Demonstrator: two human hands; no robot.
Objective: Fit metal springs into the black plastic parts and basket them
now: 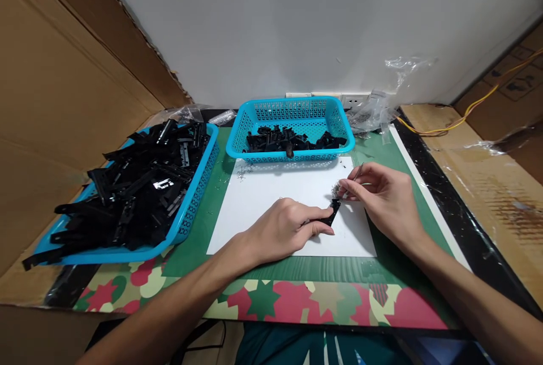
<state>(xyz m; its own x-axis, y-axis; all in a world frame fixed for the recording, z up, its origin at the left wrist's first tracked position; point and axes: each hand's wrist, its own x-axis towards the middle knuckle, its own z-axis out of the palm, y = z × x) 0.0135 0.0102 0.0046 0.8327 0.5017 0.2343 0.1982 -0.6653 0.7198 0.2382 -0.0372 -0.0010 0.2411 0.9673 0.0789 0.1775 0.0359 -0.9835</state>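
Near the frame's center right, the left hand [292,226]'s grip pinches the black part [333,215] (keep it flat); the right hand [384,192] pinches a thin metal tool [358,171], best steadied beside the part.

Indoor light, moderate, likely overhead; source unseen. Glare on black parts [163,185] left of left hand [292,226], glints on clear plastic [373,113] beyond right hand [388,198]. Soft shadow on white paper [250,206] ahead of hands. Wide-angle stretch at edges. Metal bits [336,189] by right fingertips perhaps slightly blurred.
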